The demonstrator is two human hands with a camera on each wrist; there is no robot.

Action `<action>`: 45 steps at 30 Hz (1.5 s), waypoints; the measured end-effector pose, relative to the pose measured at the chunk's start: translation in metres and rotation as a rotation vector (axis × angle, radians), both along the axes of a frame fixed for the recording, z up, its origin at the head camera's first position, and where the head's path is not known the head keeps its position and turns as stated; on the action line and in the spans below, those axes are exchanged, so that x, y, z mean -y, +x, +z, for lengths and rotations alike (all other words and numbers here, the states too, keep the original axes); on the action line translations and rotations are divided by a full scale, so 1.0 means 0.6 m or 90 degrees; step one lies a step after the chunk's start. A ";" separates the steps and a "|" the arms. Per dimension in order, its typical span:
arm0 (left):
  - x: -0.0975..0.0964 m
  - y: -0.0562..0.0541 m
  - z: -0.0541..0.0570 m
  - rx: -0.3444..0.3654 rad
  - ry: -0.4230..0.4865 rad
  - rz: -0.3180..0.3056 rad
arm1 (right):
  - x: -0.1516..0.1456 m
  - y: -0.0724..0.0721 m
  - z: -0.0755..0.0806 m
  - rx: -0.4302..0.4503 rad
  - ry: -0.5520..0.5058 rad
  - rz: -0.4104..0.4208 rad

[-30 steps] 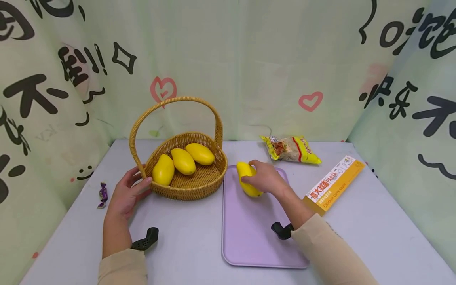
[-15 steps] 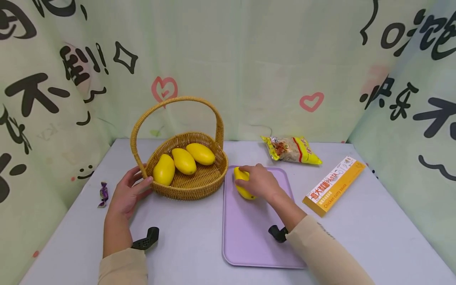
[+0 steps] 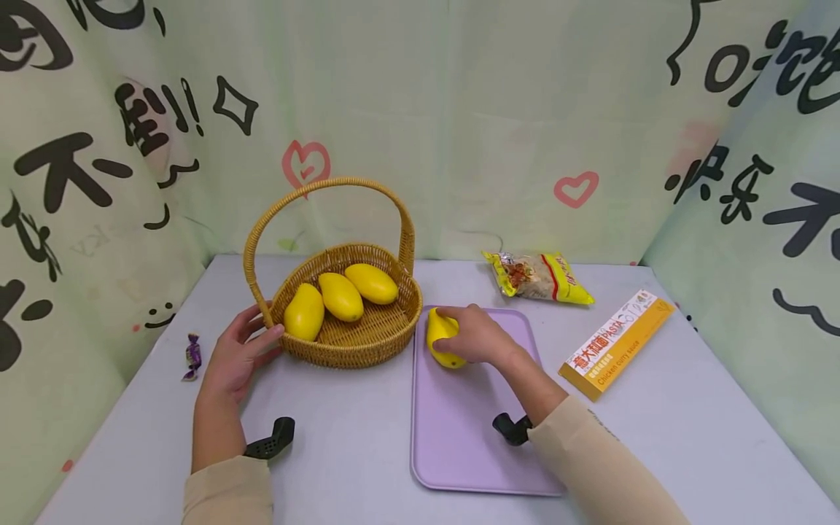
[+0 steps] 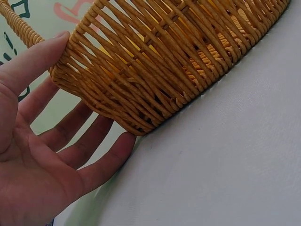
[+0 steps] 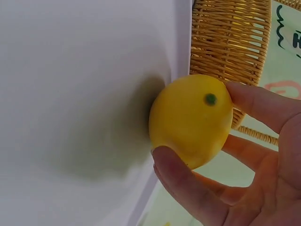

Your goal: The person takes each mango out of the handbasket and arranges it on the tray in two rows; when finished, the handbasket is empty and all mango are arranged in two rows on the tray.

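Observation:
A yellow mango (image 3: 442,339), with a green dot at its end, is gripped by my right hand (image 3: 477,335) over the far left part of the lilac tray (image 3: 485,437). In the right wrist view the thumb is on one side of the mango (image 5: 190,122) and the fingers on the other, with its shadow on the tray beside it. My left hand (image 3: 236,357) holds the left side of a wicker basket (image 3: 354,354), its thumb at the rim and fingertips along the outer wall (image 4: 141,84). Inside the basket lie three more mangoes (image 3: 341,297).
Behind the tray lies a yellow snack packet (image 3: 538,277). An orange-and-white pasta box (image 3: 617,343) lies to the right of the tray. A purple wrapped candy (image 3: 192,357) is left of my left hand. A printed curtain (image 3: 446,146) closes off the back and sides.
My right hand has moved a little left with the mango, towards the tray's left edge. The left hand stays at the basket, and the head view has shifted slightly.

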State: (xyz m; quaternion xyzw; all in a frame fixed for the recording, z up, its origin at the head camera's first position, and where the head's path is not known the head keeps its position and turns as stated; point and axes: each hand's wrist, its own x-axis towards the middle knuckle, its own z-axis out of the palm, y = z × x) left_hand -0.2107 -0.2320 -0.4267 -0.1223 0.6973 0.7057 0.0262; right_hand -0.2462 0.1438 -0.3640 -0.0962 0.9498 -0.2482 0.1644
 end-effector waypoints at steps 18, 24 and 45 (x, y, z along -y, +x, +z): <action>0.001 0.001 0.000 -0.016 0.019 0.000 | 0.003 -0.003 0.010 -0.018 0.006 0.023; 0.002 0.001 -0.003 -0.022 0.022 -0.006 | 0.004 -0.011 0.027 -0.029 0.006 0.040; 0.001 0.003 0.002 -0.005 0.005 -0.004 | 0.056 -0.060 0.081 -0.056 -0.035 0.095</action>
